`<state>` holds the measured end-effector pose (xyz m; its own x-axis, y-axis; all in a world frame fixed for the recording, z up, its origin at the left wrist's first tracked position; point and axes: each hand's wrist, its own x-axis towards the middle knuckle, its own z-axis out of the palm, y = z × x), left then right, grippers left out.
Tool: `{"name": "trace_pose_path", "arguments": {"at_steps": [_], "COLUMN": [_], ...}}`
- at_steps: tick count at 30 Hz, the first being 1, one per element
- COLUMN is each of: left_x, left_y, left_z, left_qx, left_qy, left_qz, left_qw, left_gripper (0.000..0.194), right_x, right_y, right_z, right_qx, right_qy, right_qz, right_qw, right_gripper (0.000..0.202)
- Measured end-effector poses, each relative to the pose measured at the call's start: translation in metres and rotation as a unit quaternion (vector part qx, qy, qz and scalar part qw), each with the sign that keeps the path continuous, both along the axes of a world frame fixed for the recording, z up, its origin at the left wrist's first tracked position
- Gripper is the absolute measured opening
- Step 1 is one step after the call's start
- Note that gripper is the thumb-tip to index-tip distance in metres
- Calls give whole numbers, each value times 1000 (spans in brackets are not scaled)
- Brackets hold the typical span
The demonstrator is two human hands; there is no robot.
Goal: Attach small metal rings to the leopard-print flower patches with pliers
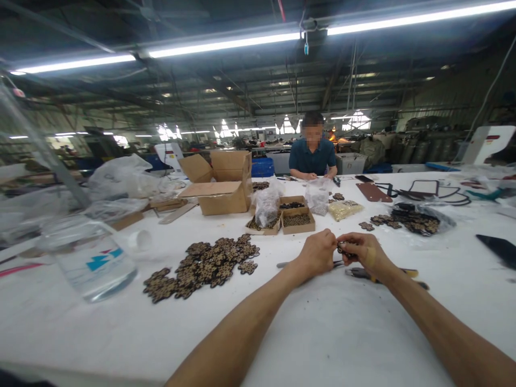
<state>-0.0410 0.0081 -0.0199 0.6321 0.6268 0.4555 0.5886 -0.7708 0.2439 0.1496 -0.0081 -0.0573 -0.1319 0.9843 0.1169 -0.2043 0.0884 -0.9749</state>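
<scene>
Between the fingers of my right hand (363, 250) is a small black-and-tan patterned piece (345, 249), pinched at its edge. My left hand (317, 253) is closed against the piece's left side, its fingertips pressed together; what they grip is hidden. Under and beside the hands lie a yellow-and-black hand tool (358, 273) and a thin grey metal tool (282, 264), partly covered by my left hand. To the left spreads a pile of similar flower-shaped patterned pieces (205, 266), with one piece (247, 267) at its right edge.
Small cardboard trays (298, 228) hold tiny parts beyond my hands, near an open cardboard box (226, 201). A large clear bottle (91, 263) stands left. On the right are a bag of dark pieces (419, 219) and a black flat object (497, 250). A co-worker (312, 156) sits opposite.
</scene>
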Motion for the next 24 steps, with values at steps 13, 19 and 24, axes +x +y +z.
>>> {"name": "trace_pose_path", "arguments": {"at_steps": [13, 19, 24], "left_x": [3, 3, 7], "left_y": [3, 1, 7], "left_z": [-6, -4, -10], "left_qx": [-155, -184, -307], "left_qy": [-161, -194, -286], "left_qz": [-24, -45, -27], "left_qw": [974, 962, 908], "left_gripper": [10, 13, 12], "right_x": [3, 0, -1], "right_y": [0, -3, -4], "right_z": [0, 4, 4], "right_qx": [-26, -25, -69], "right_qy": [18, 21, 58], "right_qz": [-1, 16, 14], "right_qw": [1000, 999, 996], "right_gripper": [35, 33, 28]}}
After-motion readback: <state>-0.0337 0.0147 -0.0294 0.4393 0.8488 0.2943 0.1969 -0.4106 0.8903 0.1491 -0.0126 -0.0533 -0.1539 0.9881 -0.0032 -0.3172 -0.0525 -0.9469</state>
